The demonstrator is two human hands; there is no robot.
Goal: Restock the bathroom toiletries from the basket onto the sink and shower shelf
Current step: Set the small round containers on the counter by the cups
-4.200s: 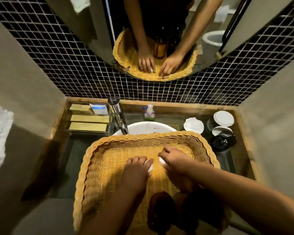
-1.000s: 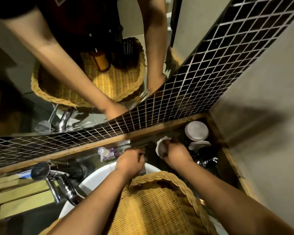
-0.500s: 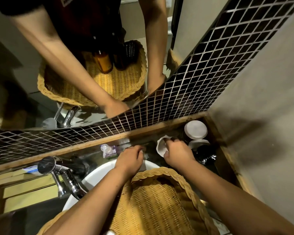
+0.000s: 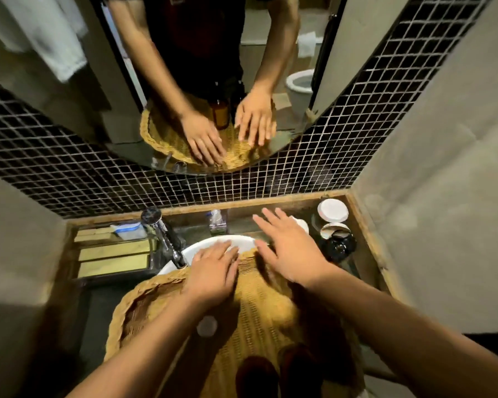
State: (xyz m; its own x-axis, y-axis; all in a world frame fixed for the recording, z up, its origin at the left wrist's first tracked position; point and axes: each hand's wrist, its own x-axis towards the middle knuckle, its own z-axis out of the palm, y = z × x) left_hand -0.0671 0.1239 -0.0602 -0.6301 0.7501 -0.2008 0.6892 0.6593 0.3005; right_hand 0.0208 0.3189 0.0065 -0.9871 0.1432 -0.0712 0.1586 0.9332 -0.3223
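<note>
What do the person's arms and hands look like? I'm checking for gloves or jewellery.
Both forearms are bare, with no sleeve in view. The left hand and right hand wear no gloves, and no rings, watch or bracelets show. The mirror shows a dark top.

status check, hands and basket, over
Left hand open, empty, over the basket rim. Right hand open, empty, fingers spread. Small white round item and dark bottles still in basket. Nothing blocking.

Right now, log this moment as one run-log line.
left hand: open, empty | right hand: open, empty | basket: on sink, white cap inside
</note>
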